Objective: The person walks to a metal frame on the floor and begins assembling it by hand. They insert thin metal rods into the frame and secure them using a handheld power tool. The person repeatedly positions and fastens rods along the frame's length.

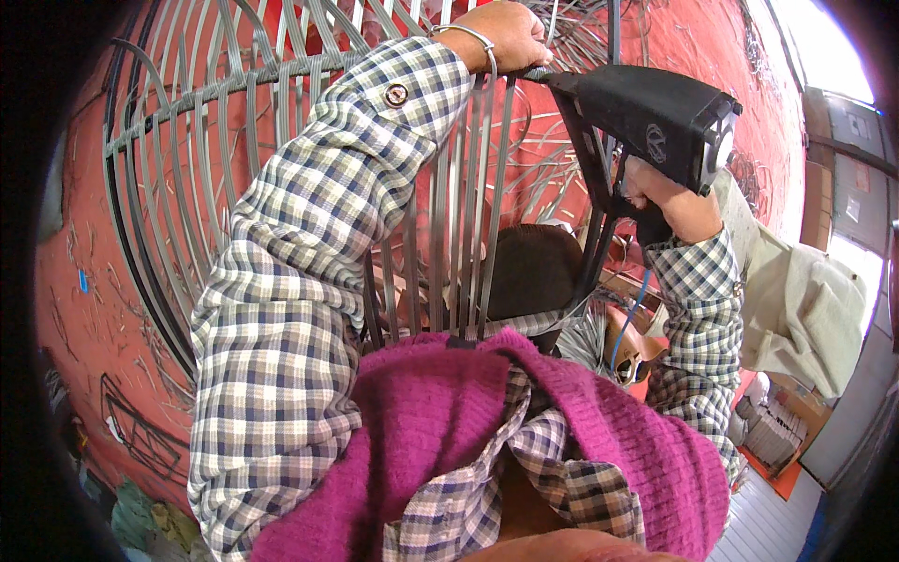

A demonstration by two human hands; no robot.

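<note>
In front of me stands a black frame strung with flat grey strips point(253, 122), many wrapped around a crossbar point(300, 66). My left hand point(506, 36) is closed at the far end of this bar, with its fingers curled around what looks like a grey strip; its grip is partly hidden. My right hand point(670, 197) grips the handle of a black staple gun point(660, 122). The tool's narrow nose points left and meets the bar just beside my left hand. A blue hose point(634, 318) hangs below the right hand.
Loose grey strips lie scattered over the red floor point(89, 272). A dark round-edged seat point(534, 272) stands behind the strung frame. Pale cloth point(805, 300) hangs at the right, above a carton of stacked grey pieces point(773, 431). A bent black frame point(140, 426) lies at lower left.
</note>
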